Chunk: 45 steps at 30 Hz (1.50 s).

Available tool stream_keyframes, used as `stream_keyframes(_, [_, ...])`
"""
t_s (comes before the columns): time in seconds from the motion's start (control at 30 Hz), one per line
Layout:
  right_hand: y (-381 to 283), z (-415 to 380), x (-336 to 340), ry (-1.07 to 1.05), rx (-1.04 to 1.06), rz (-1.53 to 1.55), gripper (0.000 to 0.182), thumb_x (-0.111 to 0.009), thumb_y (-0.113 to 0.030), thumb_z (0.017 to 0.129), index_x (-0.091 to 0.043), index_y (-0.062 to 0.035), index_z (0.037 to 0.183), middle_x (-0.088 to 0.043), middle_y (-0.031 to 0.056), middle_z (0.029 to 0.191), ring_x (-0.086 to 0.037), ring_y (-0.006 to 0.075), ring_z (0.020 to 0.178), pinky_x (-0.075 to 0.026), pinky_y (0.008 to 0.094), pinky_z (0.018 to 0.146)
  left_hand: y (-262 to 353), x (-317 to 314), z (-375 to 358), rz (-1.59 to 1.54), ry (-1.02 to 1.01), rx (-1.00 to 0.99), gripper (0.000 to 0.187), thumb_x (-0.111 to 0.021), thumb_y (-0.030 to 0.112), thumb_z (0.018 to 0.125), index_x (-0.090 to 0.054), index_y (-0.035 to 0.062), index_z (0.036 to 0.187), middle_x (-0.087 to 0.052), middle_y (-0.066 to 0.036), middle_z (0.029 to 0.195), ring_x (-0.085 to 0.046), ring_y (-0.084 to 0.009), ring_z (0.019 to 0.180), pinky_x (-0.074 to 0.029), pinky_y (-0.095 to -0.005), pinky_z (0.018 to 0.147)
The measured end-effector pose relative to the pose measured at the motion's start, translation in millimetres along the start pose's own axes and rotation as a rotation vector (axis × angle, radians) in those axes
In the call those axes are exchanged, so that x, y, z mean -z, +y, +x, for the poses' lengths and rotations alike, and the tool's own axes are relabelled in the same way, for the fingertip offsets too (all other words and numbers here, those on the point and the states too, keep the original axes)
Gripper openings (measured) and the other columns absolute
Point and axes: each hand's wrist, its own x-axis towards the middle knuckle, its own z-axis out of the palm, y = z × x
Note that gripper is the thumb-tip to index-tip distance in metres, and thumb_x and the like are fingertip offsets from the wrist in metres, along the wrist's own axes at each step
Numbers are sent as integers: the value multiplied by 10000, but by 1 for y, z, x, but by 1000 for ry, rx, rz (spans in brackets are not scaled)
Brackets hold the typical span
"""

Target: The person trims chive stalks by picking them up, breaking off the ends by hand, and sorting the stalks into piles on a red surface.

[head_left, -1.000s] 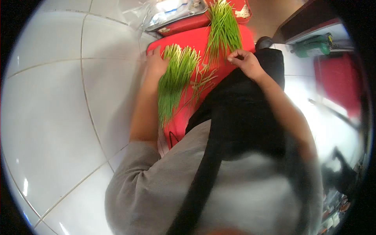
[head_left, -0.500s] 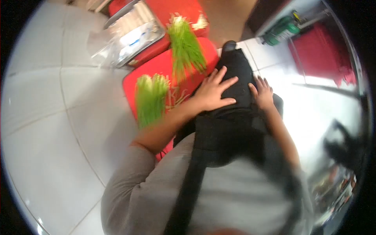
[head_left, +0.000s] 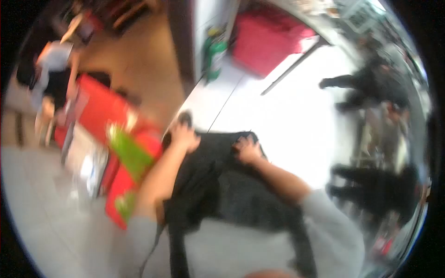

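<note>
My left hand (head_left: pixel 184 138) rests on my left knee, over the black apron (head_left: pixel 213 162); its blurred fingers look apart and hold nothing. On the other knee lies my right hand (head_left: pixel 247 149), fingers spread over the dark cloth and nothing visible in them. Beside my left forearm, a bundle of spring onions (head_left: pixel 131 152) with pale ends lies on a red surface (head_left: pixel 118 185). A second green bundle (head_left: pixel 124 205) shows partly behind that forearm.
A tray with a plastic bag (head_left: pixel 88 162) stands at left. Beyond it is another person (head_left: pixel 55 65), blurred. A green cylinder (head_left: pixel 215 58) and a pink-red bin (head_left: pixel 266 41) are ahead. Dark objects (head_left: pixel 375 83) line the right side on the white tiled floor (head_left: pixel 296 125).
The view has swung right and upward, shifting the red surface and bundles to the left. My hands have moved forward from my lap and thigh onto my knees. Another person has come into view.
</note>
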Motion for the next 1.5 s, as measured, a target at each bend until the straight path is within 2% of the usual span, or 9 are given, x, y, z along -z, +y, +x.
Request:
stream_keyframes(0.17, [11, -11, -11, 146, 121, 146, 563, -462, -503, 822, -390, -227, 1307, -291, 73, 1402, -217, 334, 1298, -209, 646, 956, 81, -4, -22, 231, -430, -327, 750, -466, 493, 794, -306, -3, 1332, -415, -218, 1299, -354, -418, 1214, -85, -574, 1026])
stream_keyframes(0.27, [15, -8, -18, 155, 165, 128, 550, -470, -515, 812, -437, -215, 1272, -360, 71, 1348, -250, 304, 1288, -217, 642, 957, 78, -108, 2, 298, -16, -673, 342, -446, 147, 834, -501, 61, 1160, -600, -210, 977, -605, -331, 861, -453, -441, 677])
stream_keyframes(0.43, [18, -11, -13, 207, 183, 179, 511, -485, -487, 817, -501, -161, 1211, -365, 65, 1342, -244, 290, 1296, -198, 626, 981, 44, 27, -42, 258, -149, -390, 551, -446, 456, 826, -462, 86, 1235, -515, -98, 1207, -451, -244, 1146, -299, -430, 975])
stream_keyframes(0.7, [19, -20, -10, 254, 196, 287, 508, -518, -464, 807, -530, -119, 1179, -414, 97, 1302, -255, 285, 1283, -197, 587, 997, -25, 12, -38, -544, -60, 260, 796, -516, 529, 793, -212, 87, 1382, -238, -265, 1377, -198, -397, 1294, -193, -451, 1054])
stream_keyframes(0.83, [16, -22, -8, 244, 209, 267, 498, -526, -464, 801, -548, -120, 1160, -426, 97, 1293, -265, 287, 1278, -201, 582, 992, -20, -24, -54, -367, 135, 109, 707, -523, 484, 803, -229, 209, 1384, -157, -300, 1389, -189, -479, 1265, -194, -507, 1036])
stream_keyframes(1.03, [15, -33, 5, 228, 214, 248, 480, -514, -416, 805, -548, -85, 1150, -426, 116, 1290, -284, 292, 1268, -204, 593, 986, 35, -5, -132, 222, 14, -476, 479, -485, 360, 851, -396, 214, 1298, -223, -82, 1424, -266, -308, 1288, -193, -634, 964])
stream_keyframes(1.17, [11, -14, -11, 300, 214, 97, 497, -457, -413, 821, -502, -104, 1207, -398, 95, 1322, -265, 293, 1283, -221, 608, 972, 5, -31, -131, -151, 38, -585, 425, -566, 292, 806, -481, 259, 1222, -364, -9, 1359, -296, -207, 1286, -179, -608, 977])
stream_keyframes(1.33, [13, -11, 3, 324, 287, 195, 471, -569, -436, 775, -547, -173, 1166, -396, 81, 1332, -295, 300, 1261, -212, 533, 1023, -38, -17, -221, -292, 187, 27, 508, -536, 464, 807, -458, 265, 1268, -218, -113, 1432, -103, -360, 1334, -140, -630, 996])
stream_keyframes(1.5, [85, 79, -62, 276, 506, 672, 441, -543, -314, 845, -516, -29, 1180, -470, 199, 1237, -406, 345, 1178, -321, 380, 992, -135, -106, -312, -514, 552, 742, 255, -578, 296, 797, -631, 136, 988, -565, -121, 1120, -492, -269, 1103, -378, -426, 930])
